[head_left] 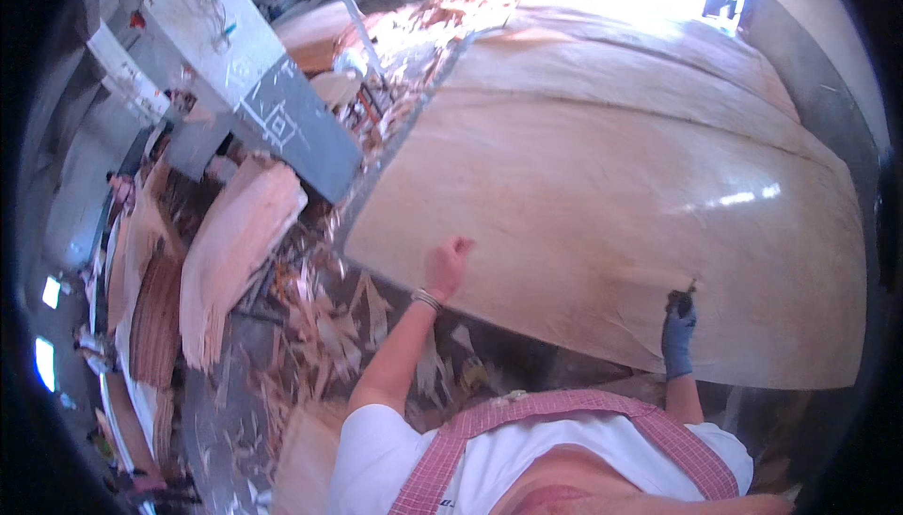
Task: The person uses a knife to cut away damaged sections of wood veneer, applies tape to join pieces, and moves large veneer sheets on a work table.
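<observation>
A broad pale wood veneer sheet (pixel 527 186) lies in front of me on top of other sheets. Over its near left part is my left hand (pixel 449 266), bare, with a bracelet at the wrist; the fingers are curled in and nothing shows in them. My right hand (pixel 678 334) wears a grey-blue glove with dark fingertips and is low over the near right part of the sheet. Its fingers are closed around something small, with a thin dark tip poking out ahead; its kind is too small to tell. Slight wrinkles run through the veneer beside this hand.
A grey and white pillar (pixel 315 129) stands at the left beyond the sheet's edge. Near it are stacks of veneer (pixel 240 252), some bent over a support. Torn veneer scraps (pixel 320 336) litter the floor at left. Strong light comes from the far opening.
</observation>
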`<action>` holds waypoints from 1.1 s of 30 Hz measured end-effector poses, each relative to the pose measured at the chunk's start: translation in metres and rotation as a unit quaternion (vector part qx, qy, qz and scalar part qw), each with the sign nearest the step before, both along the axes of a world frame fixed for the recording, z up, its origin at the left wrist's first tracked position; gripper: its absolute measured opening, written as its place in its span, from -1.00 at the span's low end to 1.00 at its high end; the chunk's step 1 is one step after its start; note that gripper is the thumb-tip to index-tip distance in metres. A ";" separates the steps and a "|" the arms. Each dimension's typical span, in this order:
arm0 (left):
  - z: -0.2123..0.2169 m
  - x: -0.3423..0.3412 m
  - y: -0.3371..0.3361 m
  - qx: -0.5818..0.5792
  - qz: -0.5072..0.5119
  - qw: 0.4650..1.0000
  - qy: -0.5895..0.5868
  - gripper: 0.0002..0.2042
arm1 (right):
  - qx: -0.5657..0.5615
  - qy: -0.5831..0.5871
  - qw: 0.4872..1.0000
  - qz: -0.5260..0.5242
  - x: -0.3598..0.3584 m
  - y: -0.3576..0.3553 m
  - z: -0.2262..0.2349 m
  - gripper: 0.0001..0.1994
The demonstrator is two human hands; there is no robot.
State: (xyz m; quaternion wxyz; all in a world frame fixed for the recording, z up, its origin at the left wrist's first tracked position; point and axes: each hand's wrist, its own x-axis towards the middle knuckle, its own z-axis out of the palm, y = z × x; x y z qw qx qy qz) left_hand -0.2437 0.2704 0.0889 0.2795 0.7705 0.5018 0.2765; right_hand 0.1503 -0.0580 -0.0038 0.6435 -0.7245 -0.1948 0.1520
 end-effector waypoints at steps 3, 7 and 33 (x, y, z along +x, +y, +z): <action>0.099 0.019 0.134 0.292 0.008 0.943 -0.157 -0.53 | 0.029 -0.036 0.997 0.055 -0.069 0.091 0.051 -0.83; 0.243 0.041 0.231 0.348 0.004 0.901 -0.259 -0.46 | 0.074 -0.081 0.966 0.235 -0.172 0.224 0.185 -0.84; 0.406 -0.216 0.260 0.109 -0.267 0.880 -0.379 -0.61 | 0.310 -0.148 0.876 0.339 -0.458 0.571 0.475 -0.63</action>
